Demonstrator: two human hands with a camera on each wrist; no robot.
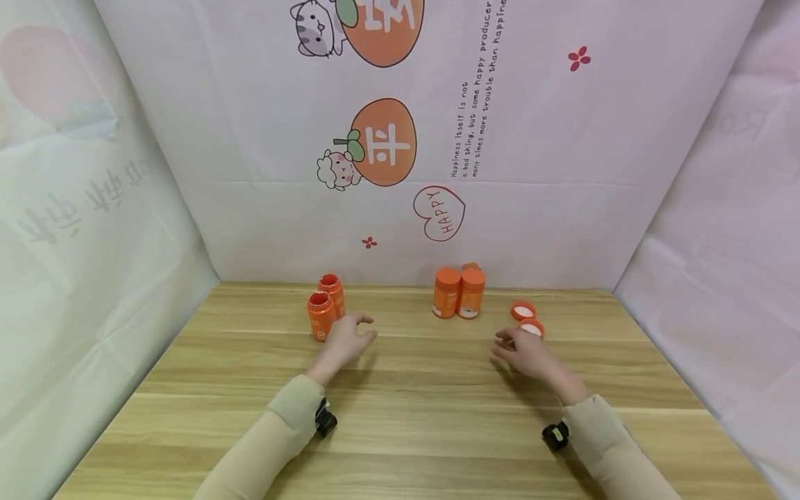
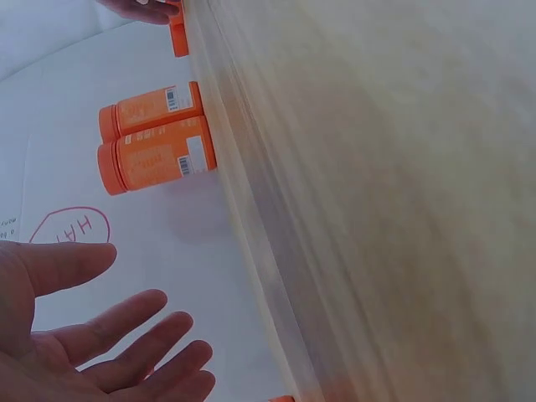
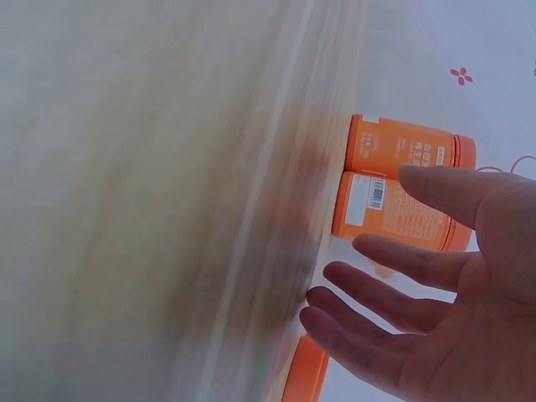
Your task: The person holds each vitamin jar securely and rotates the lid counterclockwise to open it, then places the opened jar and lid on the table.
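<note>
My left hand (image 1: 348, 338), fingers loosely bent and nothing in them, hovers just right of two uncapped orange jars; the front jar (image 1: 321, 318) partly overlaps the rear jar (image 1: 333, 292). Two capped orange jars, one on the left (image 1: 446, 294) and one on the right (image 1: 471, 294), stand side by side near the back wall. Over on the right, two orange lids, a rear lid (image 1: 523, 310) and a front lid (image 1: 532, 326), lie with their white insides up. Beside the front lid is my right hand (image 1: 525, 352), which also holds nothing; its fingers are spread in the right wrist view.
The wooden table (image 1: 400, 417) meets a printed white cloth wall (image 1: 275, 229) just behind the jars. Cloth walls also close off the left and right sides. A small orange-brown shape (image 1: 471, 266) shows behind the right capped jar.
</note>
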